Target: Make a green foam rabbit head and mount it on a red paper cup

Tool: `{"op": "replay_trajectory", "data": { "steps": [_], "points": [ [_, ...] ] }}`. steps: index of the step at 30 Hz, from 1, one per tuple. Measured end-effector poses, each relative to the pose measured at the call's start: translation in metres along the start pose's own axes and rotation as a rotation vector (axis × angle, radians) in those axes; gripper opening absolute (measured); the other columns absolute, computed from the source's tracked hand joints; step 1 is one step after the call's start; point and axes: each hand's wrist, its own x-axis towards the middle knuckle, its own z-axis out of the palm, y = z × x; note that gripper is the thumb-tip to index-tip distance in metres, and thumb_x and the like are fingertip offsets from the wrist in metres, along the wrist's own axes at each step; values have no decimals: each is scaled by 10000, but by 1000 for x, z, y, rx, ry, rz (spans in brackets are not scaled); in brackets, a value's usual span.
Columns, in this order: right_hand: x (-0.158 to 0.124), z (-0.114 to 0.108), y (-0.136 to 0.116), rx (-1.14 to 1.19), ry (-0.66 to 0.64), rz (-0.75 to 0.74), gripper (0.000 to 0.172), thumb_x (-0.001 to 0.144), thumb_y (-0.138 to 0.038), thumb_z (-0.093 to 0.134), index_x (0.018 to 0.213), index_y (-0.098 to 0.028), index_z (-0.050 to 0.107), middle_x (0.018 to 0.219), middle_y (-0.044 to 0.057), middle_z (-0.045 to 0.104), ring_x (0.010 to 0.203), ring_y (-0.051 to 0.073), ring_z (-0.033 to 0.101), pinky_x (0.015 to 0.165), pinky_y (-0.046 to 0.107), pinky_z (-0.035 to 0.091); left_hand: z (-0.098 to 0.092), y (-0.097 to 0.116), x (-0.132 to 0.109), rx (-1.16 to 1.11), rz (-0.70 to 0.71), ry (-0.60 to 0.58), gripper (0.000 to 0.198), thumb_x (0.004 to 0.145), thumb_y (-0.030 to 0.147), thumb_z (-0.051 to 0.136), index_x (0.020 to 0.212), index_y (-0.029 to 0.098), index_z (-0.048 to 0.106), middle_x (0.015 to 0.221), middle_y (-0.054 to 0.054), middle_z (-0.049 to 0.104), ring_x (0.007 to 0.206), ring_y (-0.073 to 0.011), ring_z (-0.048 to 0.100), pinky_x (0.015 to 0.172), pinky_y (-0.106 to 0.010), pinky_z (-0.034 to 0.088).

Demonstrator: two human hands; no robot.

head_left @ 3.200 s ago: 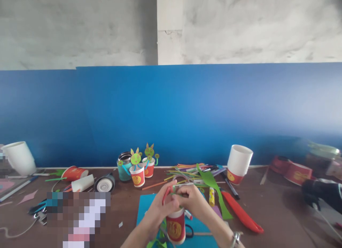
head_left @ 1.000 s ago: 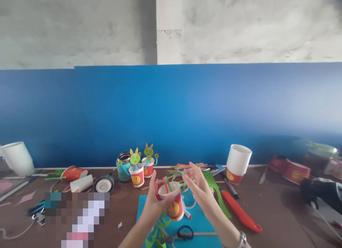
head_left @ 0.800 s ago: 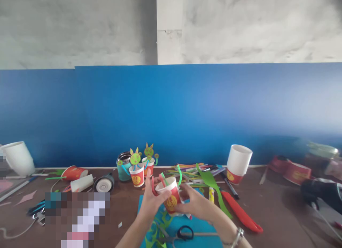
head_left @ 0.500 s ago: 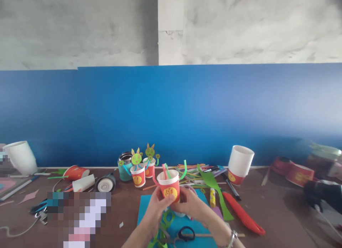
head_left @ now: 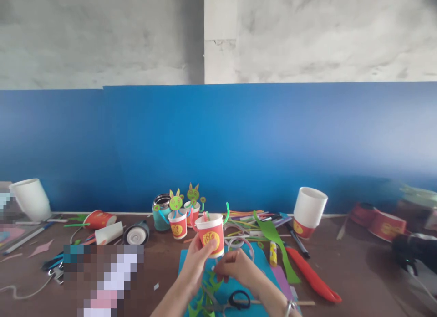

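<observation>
My left hand [head_left: 200,255] is wrapped round a red and white paper cup [head_left: 209,232] with a yellow emblem. A green bent straw [head_left: 227,212] sticks out from the cup's right side and a red one from its left. Just below and right of the cup, my right hand [head_left: 235,268] is apart from it with fingers curled together; whatever they pinch, if anything, is hidden. Beneath both hands lie a blue sheet [head_left: 262,280], green paper scraps [head_left: 206,303] and scissors with black handles [head_left: 239,299].
Behind stand two cups with green paper animal heads [head_left: 176,202] and a teal flask [head_left: 161,219]. Straws [head_left: 246,221], a glue stick [head_left: 273,254], a green strip [head_left: 278,244] and a red tool [head_left: 312,273] lie to the right. Stacked cups [head_left: 310,207] stand farther right.
My right hand has let go of the cup and moved down beside it. The cup, now in my left hand alone, has shifted slightly left and turned.
</observation>
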Motion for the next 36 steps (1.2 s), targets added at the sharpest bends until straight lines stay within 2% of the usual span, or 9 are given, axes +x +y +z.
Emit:
{"op": "replay_trajectory", "data": {
  "steps": [7, 12, 15, 17, 20, 23, 26, 31, 36],
  "points": [
    [0, 1, -4, 19, 71, -83, 130, 634, -221, 640, 550, -159, 718, 486, -8, 631, 415, 81, 471, 468, 200, 390, 3, 1, -3, 10, -65, -67, 435, 669, 435, 709, 969, 134, 617, 796, -64, 651, 617, -162, 567, 554, -261, 436],
    [-3, 1, -4, -64, -3, 18, 139, 595, -158, 621, 466, -150, 672, 433, -11, 602, 367, 78, 458, 422, 198, 374, 2, 1, -3, 28, -3, -49, 397, 661, 375, 733, 961, 137, 627, 843, -68, 668, 753, -189, 587, 668, -264, 438],
    [-6, -6, -10, -114, -10, 70, 131, 608, -158, 587, 526, -147, 688, 468, -1, 627, 366, 79, 475, 390, 181, 334, 0, 0, -2, 32, -13, -37, 431, 647, 383, 742, 982, 140, 621, 883, -84, 677, 824, -224, 598, 713, -286, 443],
    [-6, -13, -17, -104, 105, 45, 147, 637, -186, 567, 623, -146, 708, 511, 6, 643, 384, 90, 498, 366, 175, 290, -1, -1, -1, 26, -21, -28, 463, 630, 386, 752, 999, 142, 617, 928, -100, 679, 868, -246, 602, 756, -315, 449],
    [-8, -24, -30, 45, 462, -148, 270, 742, -341, 535, 824, -149, 706, 665, 35, 680, 506, 128, 560, 395, 193, 328, -1, -3, -1, 37, -27, 0, 512, 600, 381, 770, 1031, 152, 613, 984, -110, 677, 924, -267, 601, 809, -349, 448],
    [-10, -30, -37, 109, 608, -260, 400, 746, -493, 560, 902, -147, 688, 720, 50, 683, 583, 158, 567, 452, 224, 383, 1, -3, -3, 77, -47, 2, 550, 568, 400, 781, 1034, 157, 619, 1006, -115, 676, 955, -286, 595, 813, -356, 451],
    [-10, -34, -36, 72, 632, -281, 415, 654, -484, 673, 874, -132, 686, 670, 36, 665, 580, 165, 559, 497, 244, 411, 1, -5, -4, 116, -66, -54, 556, 555, 415, 784, 1017, 152, 625, 980, -113, 680, 943, -292, 595, 803, -361, 452],
    [-7, -38, -32, -68, 611, -374, 260, 655, -385, 683, 716, -133, 666, 595, 19, 628, 545, 144, 539, 503, 243, 407, -3, -9, -2, 113, -101, -122, 565, 542, 408, 791, 1017, 153, 623, 913, -96, 682, 908, -285, 596, 784, -359, 446],
    [-12, -35, -41, 272, 487, -205, 247, 600, -323, 740, 744, -136, 664, 569, 9, 625, 438, 100, 517, 351, 182, 316, -6, -10, -1, 117, -111, -144, 594, 542, 406, 791, 1051, 154, 619, 937, -104, 679, 920, -289, 591, 803, -372, 434]
  ]
}}
